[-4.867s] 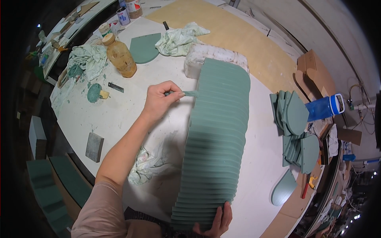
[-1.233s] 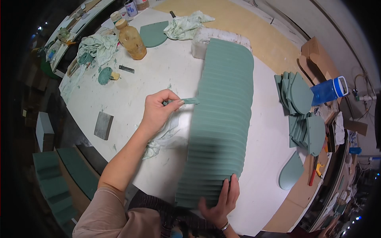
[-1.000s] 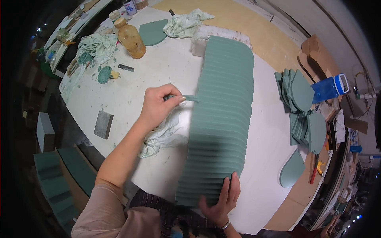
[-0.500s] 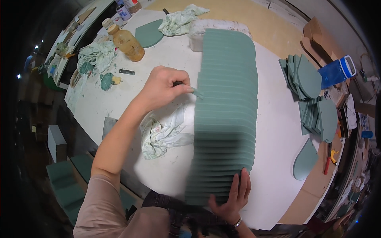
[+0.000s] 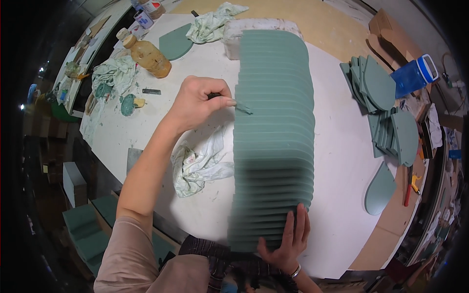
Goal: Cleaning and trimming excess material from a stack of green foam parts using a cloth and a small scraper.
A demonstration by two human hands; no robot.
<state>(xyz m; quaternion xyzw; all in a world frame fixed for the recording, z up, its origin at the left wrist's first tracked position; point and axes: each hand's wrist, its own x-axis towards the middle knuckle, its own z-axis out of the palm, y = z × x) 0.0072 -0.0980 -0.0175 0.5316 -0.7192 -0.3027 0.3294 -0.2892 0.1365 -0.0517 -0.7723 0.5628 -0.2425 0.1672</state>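
Head view: your left fingers (image 5: 224,102) pinch a thin tool (image 5: 244,108), your right fingers (image 5: 289,227) spread apart on the ribbed green piece (image 5: 276,124), likely heavy, stiff, best held beneath them.

white worktable (image 5: 339,195) near a grey wall (image 5: 422,27); dim floor (image 5: 105,168)

Far left on the counter (image 5: 337,151): one stained amber bottle (image 5: 152,59). Far side: one crumpled pale cloth (image 5: 215,24). Far right: one blue jug (image 5: 406,80), located near a cardboard box (image 5: 398,31). Right: one red-handled tool (image 5: 408,190).
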